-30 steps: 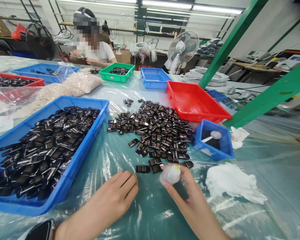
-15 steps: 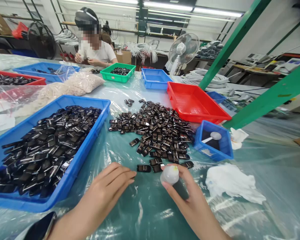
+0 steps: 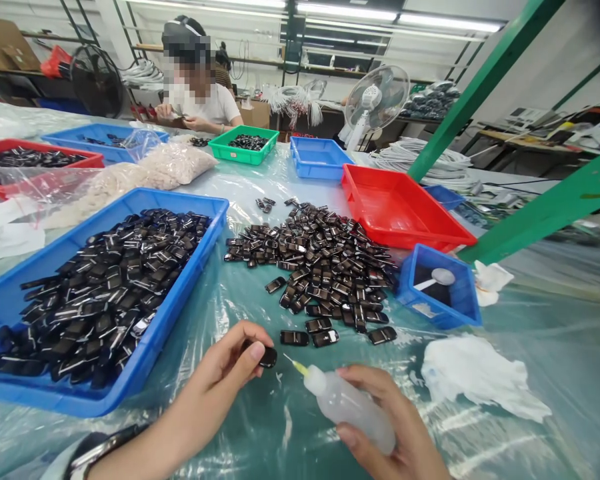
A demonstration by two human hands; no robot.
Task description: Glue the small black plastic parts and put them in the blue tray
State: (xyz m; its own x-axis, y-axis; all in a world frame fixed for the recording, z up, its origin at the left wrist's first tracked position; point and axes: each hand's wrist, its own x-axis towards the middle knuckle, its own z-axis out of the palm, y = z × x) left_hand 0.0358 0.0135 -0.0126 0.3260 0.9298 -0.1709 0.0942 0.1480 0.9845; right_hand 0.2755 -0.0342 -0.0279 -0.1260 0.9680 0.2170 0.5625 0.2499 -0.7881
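My left hand (image 3: 225, 373) pinches a small black plastic piece (image 3: 269, 358) with a rounded end between thumb and fingers; much of the piece is hidden by them. Lying on its side in my right hand (image 3: 400, 417) is a translucent squeeze bottle (image 3: 347, 405) with a yellow-based needle tip. The needle points left toward the held piece, with a small gap between them. Just beyond both hands spreads a loose pile of similar black pieces (image 3: 325, 263), several of them lying singly at its near edge.
On the left, a big blue tray (image 3: 177, 317) holds many black pieces. To the right are a small blue bin (image 3: 443, 317) with a white spoon (image 3: 443, 276), a crumpled white cloth (image 3: 480, 377) and a red tray (image 3: 405, 210). A person (image 3: 205, 100) sits across the table.
My left hand has turned and now pinches a black piece. My right hand has tipped the bottle from upright to lying leftward, its needle now visible. The view has shifted slightly.
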